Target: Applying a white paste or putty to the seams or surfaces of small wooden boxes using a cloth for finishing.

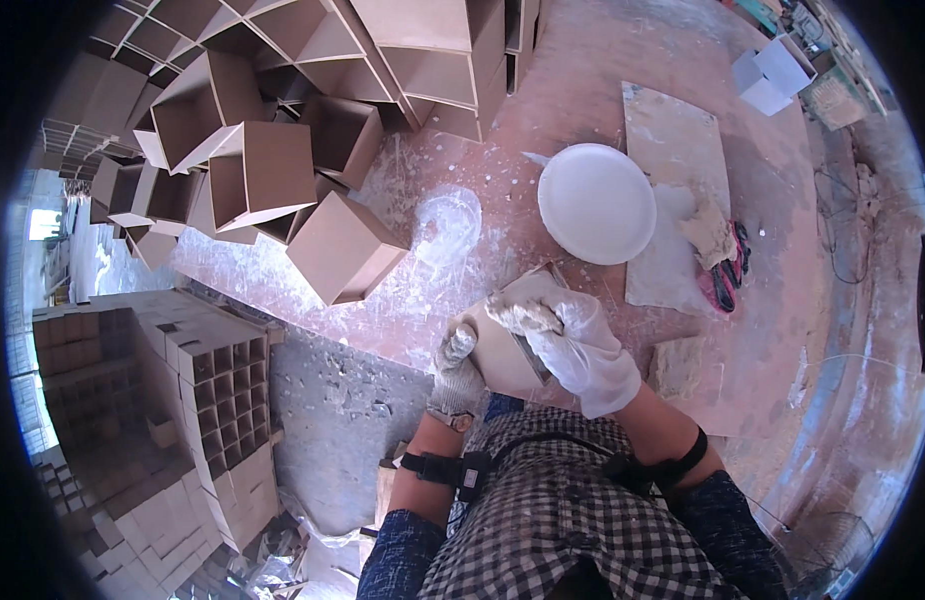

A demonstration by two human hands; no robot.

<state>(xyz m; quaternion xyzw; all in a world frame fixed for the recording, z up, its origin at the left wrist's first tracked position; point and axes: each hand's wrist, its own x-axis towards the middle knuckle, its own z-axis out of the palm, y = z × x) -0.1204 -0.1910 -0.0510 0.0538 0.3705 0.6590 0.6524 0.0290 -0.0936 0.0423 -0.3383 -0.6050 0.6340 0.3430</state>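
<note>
A small brown board box is held tilted just in front of my body, above the near edge of the worktable. My left hand, in a knitted glove, grips its left side with the thumb on the face. My right hand, in a white covering over a glove with stained fingertips, is closed over the box's upper right edge. Whether something small sits under those fingers cannot be made out. Beyond the right hand stands a round white tub or lid. A whitish ring-shaped smear marks the table.
Several loose brown boxes are heaped at the far left, before stacked ones. A pale board, a crumpled cloth and pink-black gloves lie right. A white carton stands far right; gridded boxes stand left.
</note>
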